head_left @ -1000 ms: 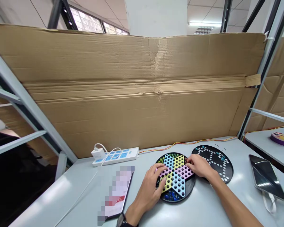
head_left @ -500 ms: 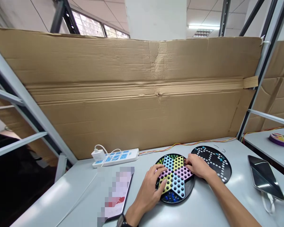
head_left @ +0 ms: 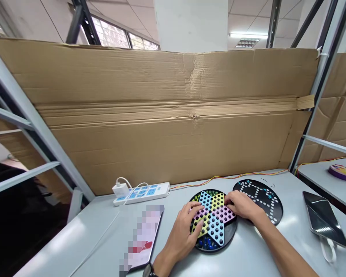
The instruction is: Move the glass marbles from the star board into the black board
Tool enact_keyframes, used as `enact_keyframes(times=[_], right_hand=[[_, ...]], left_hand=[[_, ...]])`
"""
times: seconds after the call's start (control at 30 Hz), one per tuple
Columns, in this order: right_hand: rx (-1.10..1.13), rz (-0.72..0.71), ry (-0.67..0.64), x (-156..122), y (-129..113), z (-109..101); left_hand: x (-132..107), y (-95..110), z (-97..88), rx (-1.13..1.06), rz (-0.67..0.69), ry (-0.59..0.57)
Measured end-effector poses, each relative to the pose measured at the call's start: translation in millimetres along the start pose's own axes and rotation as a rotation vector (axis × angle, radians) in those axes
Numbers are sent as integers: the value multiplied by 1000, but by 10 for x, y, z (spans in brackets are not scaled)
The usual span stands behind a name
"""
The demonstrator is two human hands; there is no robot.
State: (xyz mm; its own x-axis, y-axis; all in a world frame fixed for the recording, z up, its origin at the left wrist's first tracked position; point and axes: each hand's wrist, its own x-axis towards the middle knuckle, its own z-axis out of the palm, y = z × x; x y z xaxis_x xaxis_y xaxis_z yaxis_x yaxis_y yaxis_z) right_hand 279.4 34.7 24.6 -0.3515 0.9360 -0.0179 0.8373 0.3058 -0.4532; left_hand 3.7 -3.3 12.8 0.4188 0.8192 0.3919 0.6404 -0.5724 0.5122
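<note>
While the star-patterned game board is being supported by the desk, its left edge is being overlapped by the left hand, whose grip is being held wide, thumb and fingers spread apart. The board's far-right rim is being reached over by the right hand; its fingers are being bent downward, and since the fingertips are being hidden, whether anything is being held in that grip cannot be told. Dark blue marbles are being contained in the near compartment, greenish marbles in the far-left one. Beyond the right hand, a black disc with white dots is being partly covered by it in view. On the board's left, a pale-screened phone is being carried by the desk.
</note>
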Motion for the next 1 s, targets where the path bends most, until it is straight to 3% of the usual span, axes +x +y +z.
enact_keyframes(times=[0.27,0.4,0.5,0.67,0.83,1.0], right_hand=[[109,-10,15,-18,60,77],[267,-13,104,-43,189,1],[223,65,218,-62,409,-50],[70,237,237,-102,700,-37],[132,120,291,-86,492,0],[141,1,150,-56,122,94]], left_hand=[[-3,-15,-1,-3,-5,-2],[-5,-10,-7,-4,-2,-3],[-5,-10,-6,-2,0,-7],[-10,-14,0,6,11,1],[-7,-20,3,11,8,-2],[-2,-3,-9,14,3,-1]])
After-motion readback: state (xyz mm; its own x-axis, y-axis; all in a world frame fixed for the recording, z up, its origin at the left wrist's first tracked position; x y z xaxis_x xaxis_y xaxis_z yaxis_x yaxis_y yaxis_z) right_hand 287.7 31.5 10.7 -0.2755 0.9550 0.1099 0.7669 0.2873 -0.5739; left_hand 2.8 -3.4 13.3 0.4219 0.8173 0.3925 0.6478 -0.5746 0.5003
